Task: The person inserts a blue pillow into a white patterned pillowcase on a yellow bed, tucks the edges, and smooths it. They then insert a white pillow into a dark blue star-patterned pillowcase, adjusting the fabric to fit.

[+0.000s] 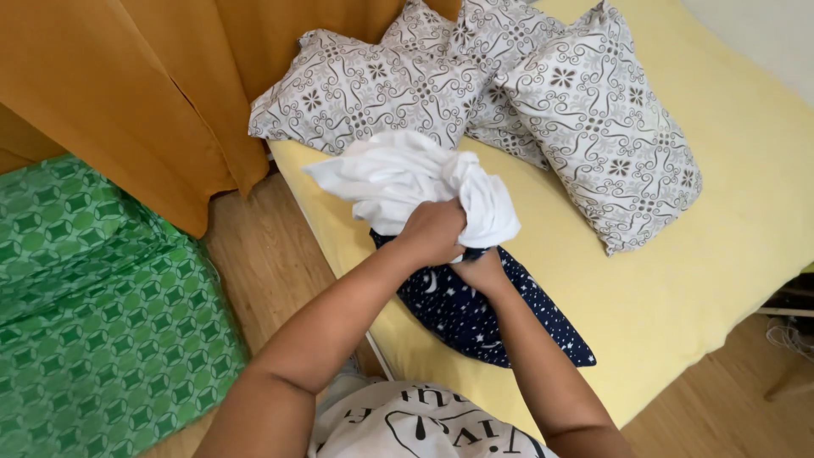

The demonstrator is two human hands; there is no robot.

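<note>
Seen from the head camera looking down, both bare hands meet over the near left corner of a bed point(721, 254) covered in a smooth pale yellow sheet. The left hand point(434, 231) is a closed fist, its fingers clamped on a bunched white cloth point(407, 182), soft and crumpled into loose folds that billow up and away from the knuckles. The right hand point(482, 273) sits just beneath and touching the left, partly hidden by the white folds; its fingers curl shut where the white cloth meets a dark navy fabric point(475, 318) printed with small white stars and moons, though which of the two it grips cannot be told. The navy fabric lies flat on the sheet near the bed's left edge, tapering to a point toward the near edge. At the head of the bed, three plump pillows point(593, 127) in pale grey cases with dark scrolling ornament lean against each other. Heavy mustard-orange curtains point(153, 85) hang beside the bed's far left corner. On the wooden floor point(263, 254) to the left stands a green block point(102, 322) wrapped in glossy patterned fabric.
</note>
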